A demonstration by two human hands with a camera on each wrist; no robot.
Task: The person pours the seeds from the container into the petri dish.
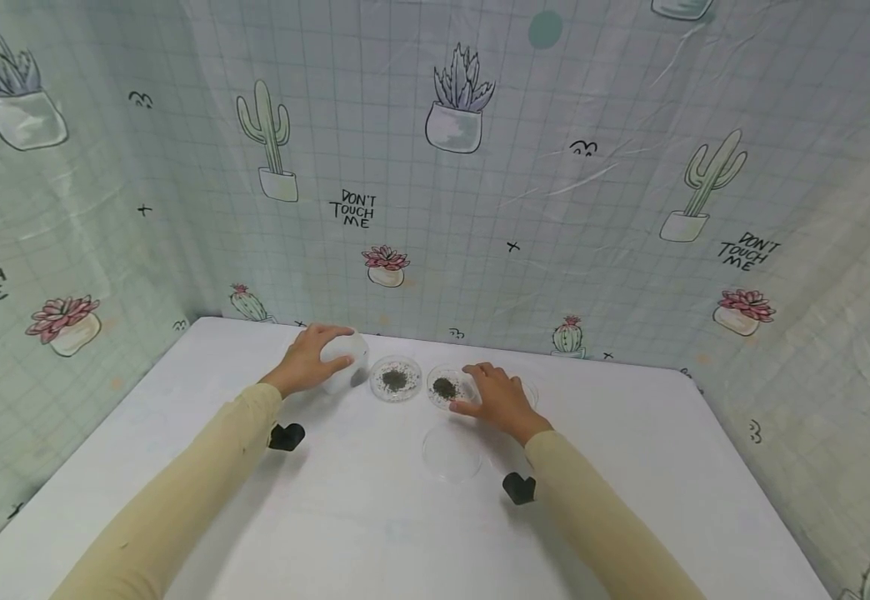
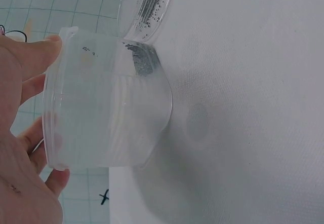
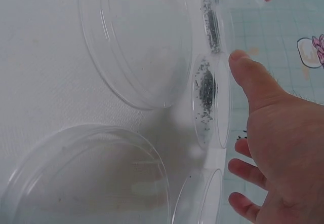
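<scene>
My left hand [image 1: 309,360] grips a clear plastic tub [image 2: 101,102] by its rim, thumb on one side and fingers on the other. Dark granules [image 2: 144,60] lie gathered in one bottom corner of the tub, which is close over the table. Just right of it is a clear petri dish [image 1: 396,397] with a dark heap of granules in the middle. My right hand [image 1: 501,402] hovers at a second petri dish [image 3: 205,112] of granules, its thumb [image 3: 248,72] and fingers spread apart around it.
An empty clear dish [image 1: 452,454] lies nearer me on the white table [image 1: 360,517]. Another clear dish [image 1: 531,393] is partly hidden behind my right hand. Black heart-shaped pieces [image 1: 287,437] show beside both sleeves. A patterned cloth [image 1: 405,167] hangs behind the table.
</scene>
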